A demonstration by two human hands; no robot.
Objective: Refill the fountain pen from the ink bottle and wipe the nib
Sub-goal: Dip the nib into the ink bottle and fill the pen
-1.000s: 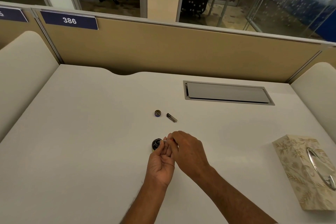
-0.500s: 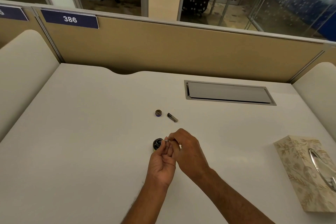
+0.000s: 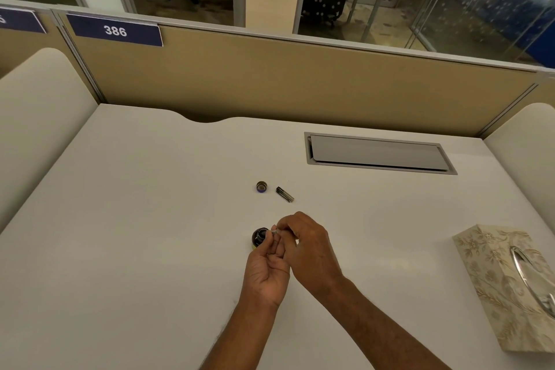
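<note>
A small dark ink bottle (image 3: 259, 237) stands uncapped on the white desk (image 3: 150, 234), just left of my fingertips. Its round cap (image 3: 262, 186) lies farther back, and a short dark pen part (image 3: 284, 194) lies beside the cap. My left hand (image 3: 265, 269) and my right hand (image 3: 306, 246) meet right beside the bottle mouth, fingers curled together around a small pale pen piece (image 3: 275, 231). Most of that piece is hidden by the fingers, so I cannot tell which hand carries it.
A floral tissue box (image 3: 492, 282) with a metal-rimmed slot sits at the right edge. A grey cable hatch (image 3: 378, 153) is set into the desk at the back right. Tan partition panels (image 3: 270, 81) close off the rear and sides.
Both hands stay joined beside the ink bottle, with only slight finger shifts. The bottle, cap and pen part have not moved.
</note>
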